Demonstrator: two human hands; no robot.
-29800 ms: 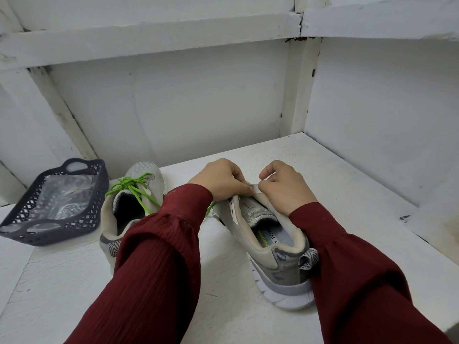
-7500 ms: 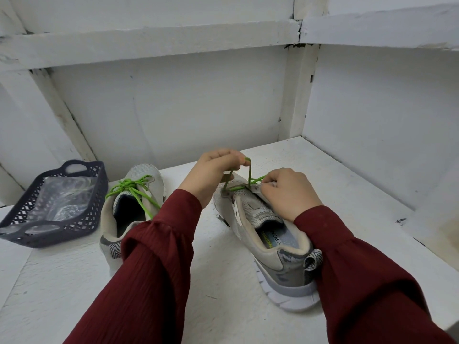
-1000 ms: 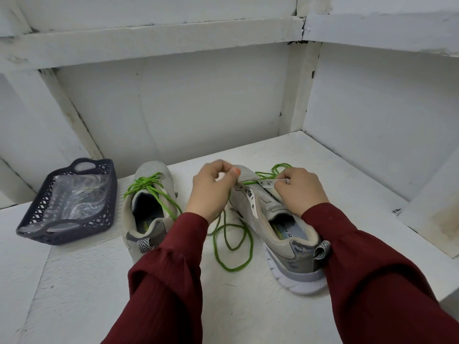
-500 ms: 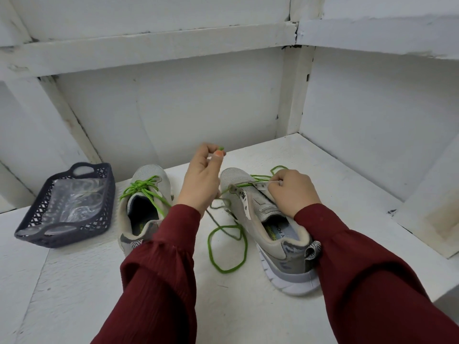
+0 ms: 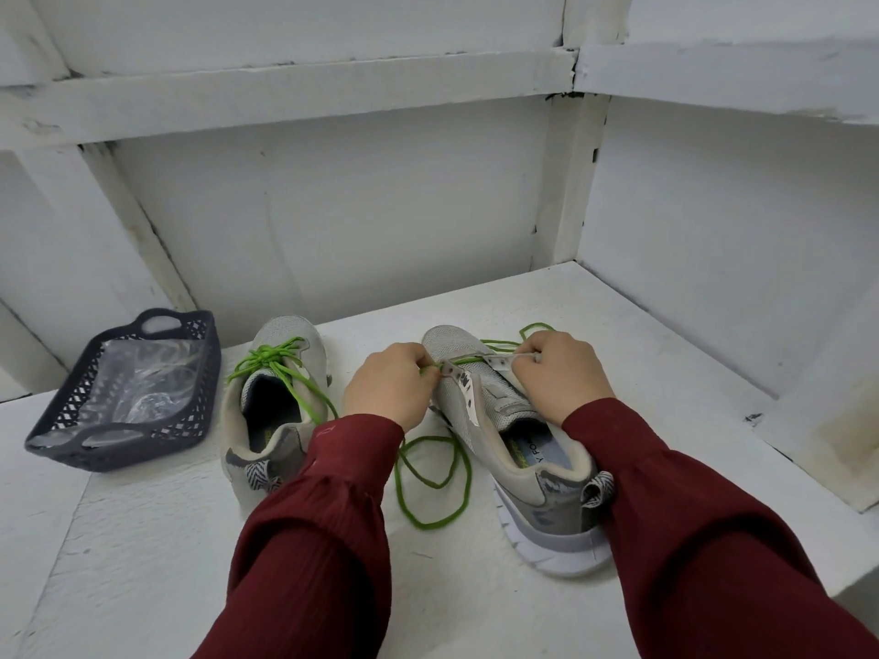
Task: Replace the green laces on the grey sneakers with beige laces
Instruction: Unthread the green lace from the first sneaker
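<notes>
– Fingers (image 5: 421, 362) of the left hand (image 5: 387, 390), state?
– Curled tight, pinching the loose green lace (image 5: 447, 492) right at the left-side eyelet strip of the right sneaker (image 5: 523, 444).
– Right hand (image 5: 563, 378)?
– Fingers curled too. Thumb and forefinger pinch the right sneaker by its right-side eyelet strip, which is drawn outward. Whether the lace is also in that pinch, cannot tell.
– Where's the lace?
– One span crosses the tongue near the toe, between the two hands. Slack drops from the left hand and lies in a big loop on the desk (image 5: 142, 563), between the two sneakers. More of it curls on the desk just beyond the right hand.
– Right sneaker pose?
– Upright on its sole, toe toward the back wall, heel toward the person, tongue exposed.
– Left sneaker (image 5: 271, 411)?
– Just beside the left forearm, upright, same heading. Tied green lace (image 5: 273, 359) is laced and knotted on it. One end trails over the collar toward the maroon sleeve (image 5: 323, 516).
– Anything else?
– Dark lattice basket (image 5: 119, 451) at the left of the desk, apart from the left sneaker, with a clear plastic bag (image 5: 138, 380) inside. Bag contents too blurry to call. White wall panels (image 5: 356, 221) behind and to the right.
</notes>
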